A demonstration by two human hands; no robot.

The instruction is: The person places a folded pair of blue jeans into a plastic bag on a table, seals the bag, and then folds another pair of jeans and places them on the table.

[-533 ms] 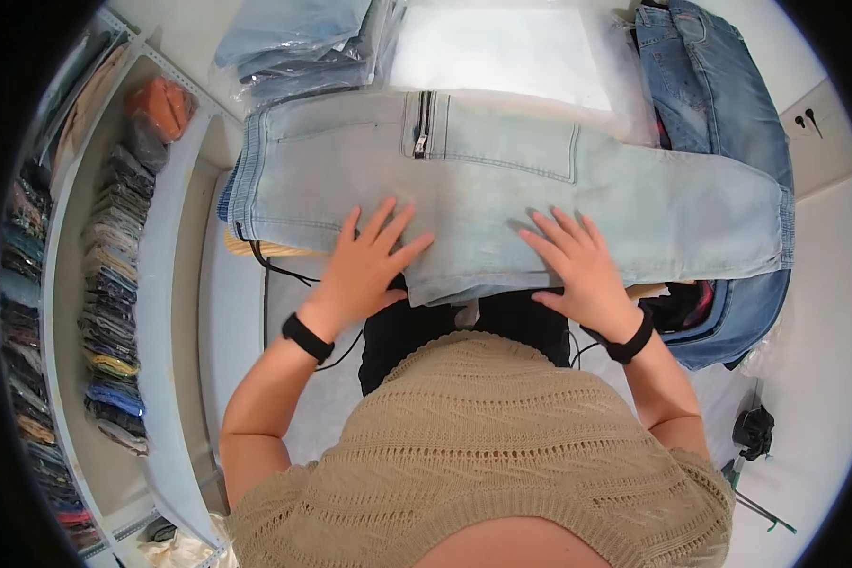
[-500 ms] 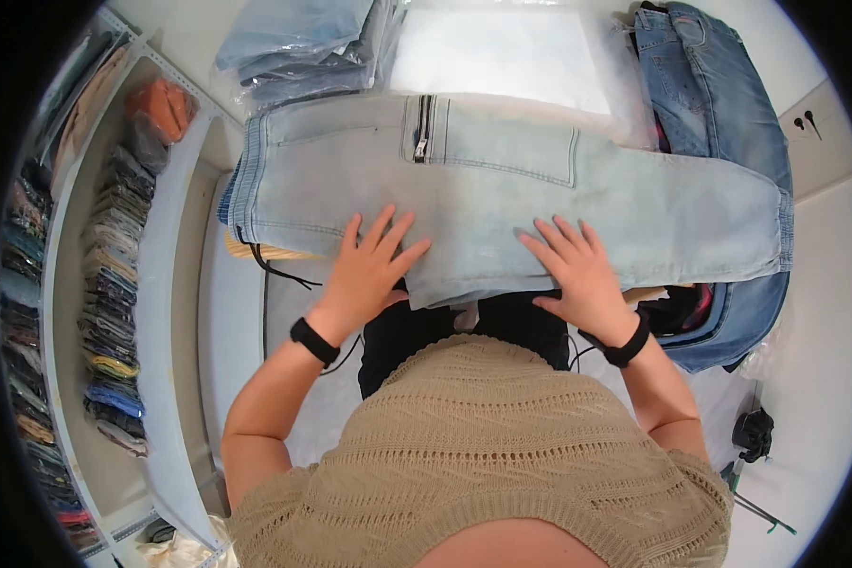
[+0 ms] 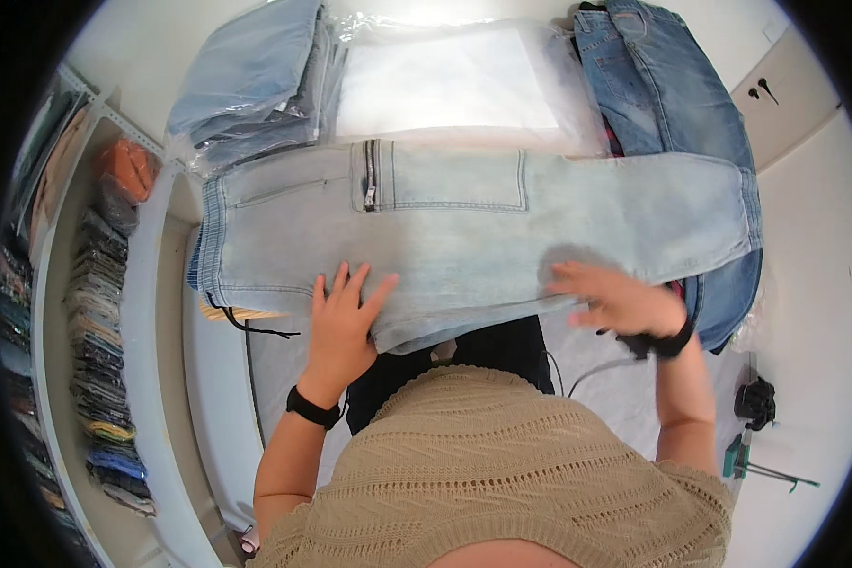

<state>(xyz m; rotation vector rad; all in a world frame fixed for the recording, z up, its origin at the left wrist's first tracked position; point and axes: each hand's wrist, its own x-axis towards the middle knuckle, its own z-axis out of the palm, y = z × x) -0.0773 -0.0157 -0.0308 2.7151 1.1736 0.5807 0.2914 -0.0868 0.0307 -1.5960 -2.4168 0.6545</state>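
Note:
Pale blue denim trousers point(image 3: 464, 237) lie folded lengthwise across the surface before me. Their elastic waistband is at the left and a gathered cuff is at the right. A zipper point(image 3: 370, 180) and a stitched pocket show near the far edge, and a black drawstring point(image 3: 260, 329) hangs from the waist. My left hand point(image 3: 347, 317) rests open on the near edge, fingers spread over the fabric. Farther right, my right hand point(image 3: 625, 301) is over the near edge of the leg, blurred, with its fingers stretched leftward and nothing visible in them.
Bagged folded denim point(image 3: 251, 71) is stacked at the far left. A clear plastic bag with a white sheet point(image 3: 445, 80) lies behind the trousers. Darker blue jeans point(image 3: 639, 76) are at the right. Shelves point(image 3: 166, 379) with bagged garments point(image 3: 99, 312) run along the left.
My right hand has moved right along the near edge and turned, fingers now pointing left. The left hand stays on the fabric. The whole view has shifted, with the trousers lower and farther left.

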